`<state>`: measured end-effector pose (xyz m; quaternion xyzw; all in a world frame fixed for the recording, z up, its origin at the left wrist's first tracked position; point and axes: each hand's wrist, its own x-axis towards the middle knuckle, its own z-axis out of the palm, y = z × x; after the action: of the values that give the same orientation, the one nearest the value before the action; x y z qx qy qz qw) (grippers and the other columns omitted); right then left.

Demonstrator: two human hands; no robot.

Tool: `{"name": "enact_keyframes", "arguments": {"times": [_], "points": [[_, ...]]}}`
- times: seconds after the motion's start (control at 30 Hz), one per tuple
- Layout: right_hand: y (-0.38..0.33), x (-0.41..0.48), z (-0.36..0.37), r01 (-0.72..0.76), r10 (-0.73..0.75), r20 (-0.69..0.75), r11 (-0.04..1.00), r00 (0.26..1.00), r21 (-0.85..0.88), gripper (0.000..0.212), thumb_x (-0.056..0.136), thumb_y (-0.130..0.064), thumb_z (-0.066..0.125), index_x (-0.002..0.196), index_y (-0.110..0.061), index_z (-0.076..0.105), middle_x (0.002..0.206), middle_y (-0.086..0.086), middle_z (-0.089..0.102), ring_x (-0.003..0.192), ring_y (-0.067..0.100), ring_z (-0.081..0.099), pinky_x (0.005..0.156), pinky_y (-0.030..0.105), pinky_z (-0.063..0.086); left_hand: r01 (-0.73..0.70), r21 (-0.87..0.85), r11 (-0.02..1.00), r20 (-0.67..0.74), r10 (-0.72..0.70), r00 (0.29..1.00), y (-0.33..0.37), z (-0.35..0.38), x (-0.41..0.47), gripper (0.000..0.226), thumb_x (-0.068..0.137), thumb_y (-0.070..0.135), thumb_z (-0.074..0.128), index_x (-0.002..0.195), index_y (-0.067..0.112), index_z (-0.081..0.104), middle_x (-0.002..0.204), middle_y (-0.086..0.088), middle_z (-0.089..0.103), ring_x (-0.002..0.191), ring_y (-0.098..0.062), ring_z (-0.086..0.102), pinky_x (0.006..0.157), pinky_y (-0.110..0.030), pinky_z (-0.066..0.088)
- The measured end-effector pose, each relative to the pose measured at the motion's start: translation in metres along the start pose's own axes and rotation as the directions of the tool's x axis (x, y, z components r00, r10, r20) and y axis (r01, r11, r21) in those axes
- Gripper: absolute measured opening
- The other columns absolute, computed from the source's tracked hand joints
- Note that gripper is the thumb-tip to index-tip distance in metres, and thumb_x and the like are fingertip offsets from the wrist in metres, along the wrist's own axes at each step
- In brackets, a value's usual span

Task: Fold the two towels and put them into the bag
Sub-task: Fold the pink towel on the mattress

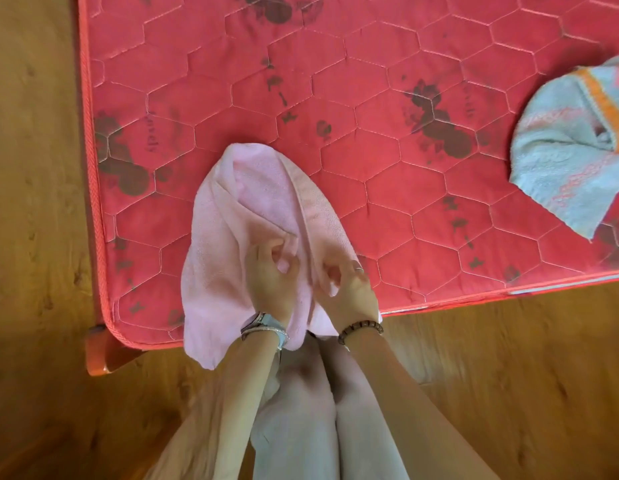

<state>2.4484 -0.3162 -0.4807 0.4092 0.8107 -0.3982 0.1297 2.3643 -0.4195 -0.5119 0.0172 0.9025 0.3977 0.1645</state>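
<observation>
Red quilted mattress (335, 81) fills the far part of the view, with wooden floor on the left and near sides.

Pink towel (225, 216): at the near edge of the mattress, left of centre, bunched and draped, its near end hanging over the edge. No clean fold shows.

Blue towel (557, 161): at the far right of the mattress, well apart from the pink one, lying crumpled and untouched (orange stripe along one side).

Left hand (270, 278): fingers curled, gripping a gather of pink cloth.

Right hand (353, 292): just beside it, pinching the same towel's edge.

No bag in view.

Judgement: early stage. The first fold is barely begun; the second towel and the bagging remain.
</observation>
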Motion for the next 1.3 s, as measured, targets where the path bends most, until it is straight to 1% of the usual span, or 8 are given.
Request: {"name": "enact_keyframes", "arguments": {"times": [0.1,0.27,0.43,0.57,0.7,0.97,1.2,1.3], "points": [[0.001,0.004,-0.004,-0.015,0.017,-0.024,0.997,1.000,0.076,0.025,0.087,-0.024,0.060,0.111,-0.018,0.062,0.100,0.005,0.063,0.084,0.024,0.061,0.072,0.039,0.052,0.004,-0.011,1.000,-0.045,-0.005,0.999,0.002,0.000,0.000,0.007,0.079,0.018,0.060,0.080,0.015,0.066,0.076,0.005,0.059,0.074,-0.016,0.055,0.065,-0.033,0.050],[-0.011,0.001,-0.031,-0.065,0.086,-0.094,0.975,0.992,0.213,0.020,0.091,-0.018,0.061,0.108,-0.012,0.070,0.100,0.009,0.068,0.087,0.025,0.065,0.079,0.036,0.052,0.087,-0.154,0.984,-0.080,-0.100,0.992,0.021,-0.025,-0.001,0.011,0.094,0.007,0.063,0.100,-0.001,0.069,0.089,-0.004,0.069,0.078,-0.007,0.060,0.069,0.001,0.041],[-0.044,-0.007,-0.087,-0.018,0.089,-0.223,0.953,0.971,0.302,0.016,0.091,-0.013,0.059,0.102,-0.010,0.071,0.092,0.010,0.066,0.078,0.024,0.059,0.071,0.033,0.046,0.064,-0.243,0.968,-0.205,-0.116,0.972,0.062,-0.075,0.003,0.013,0.094,0.003,0.062,0.104,-0.006,0.061,0.076,0.006,0.058,0.069,0.010,0.057,0.067,-0.003,0.041],[-0.080,-0.009,-0.139,0.033,0.086,-0.309,0.933,0.947,0.359,0.016,0.092,-0.017,0.061,0.101,-0.007,0.071,0.087,0.005,0.062,0.077,0.021,0.056,0.067,0.025,0.037,0.032,-0.270,0.962,-0.315,-0.120,0.941,0.108,-0.125,0.016,0.013,0.093,0.006,0.064,0.099,-0.006,0.065,0.083,-0.006,0.063,0.071,-0.004,0.052,0.066,-0.003,0.038],[-0.116,-0.005,-0.187,0.078,0.069,-0.362,0.922,0.930,0.378,0.019,0.093,-0.020,0.062,0.105,-0.008,0.071,0.089,0.005,0.063,0.076,0.018,0.055,0.057,0.012,0.036,0.006,-0.289,0.957,-0.344,-0.109,0.933,0.151,-0.163,0.035,0.030,0.092,0.014,0.067,0.067,0.008,0.051,0.055,0.007,0.040,0.050,-0.001,0.038,0.052,-0.017,0.029],[-0.177,0.008,-0.260,0.157,0.023,-0.410,0.903,0.912,0.400,0.017,0.093,-0.019,0.060,0.102,-0.009,0.071,0.086,0.004,0.066,0.075,0.017,0.055,0.059,0.021,0.035,-0.106,-0.418,0.902,-0.352,-0.053,0.934,0.237,-0.195,0.063,0.043,0.094,0.021,0.066,0.059,0.011,0.042,0.057,0.005,0.032,0.060,-0.014,0.029,0.057,-0.030,0.026],[-0.207,0.022,-0.296,0.195,0.021,-0.459,0.888,0.888,0.417,0.012,0.092,-0.030,0.060,0.086,-0.022,0.068,0.067,-0.009,0.060,0.070,0.019,0.058,0.072,0.036,0.047,-0.186,-0.581,0.793,-0.270,0.028,0.963,0.299,-0.194,0.065,0.006,0.094,0.011,0.065,0.093,0.006,0.064,0.073,0.006,0.058,0.062,0.008,0.052,0.062,-0.011,0.043],[-0.205,0.026,-0.294,0.204,0.029,-0.445,0.860,0.895,0.467,0.016,0.093,-0.030,0.059,0.087,-0.017,0.067,0.069,-0.010,0.058,0.069,0.014,0.054,0.067,0.027,0.044,-0.174,-0.603,0.779,-0.146,0.106,0.984,0.297,-0.179,0.062,0.013,0.095,0.000,0.061,0.104,0.010,0.059,0.077,-0.004,0.065,0.065,0.001,0.060,0.063,-0.015,0.048]]}}
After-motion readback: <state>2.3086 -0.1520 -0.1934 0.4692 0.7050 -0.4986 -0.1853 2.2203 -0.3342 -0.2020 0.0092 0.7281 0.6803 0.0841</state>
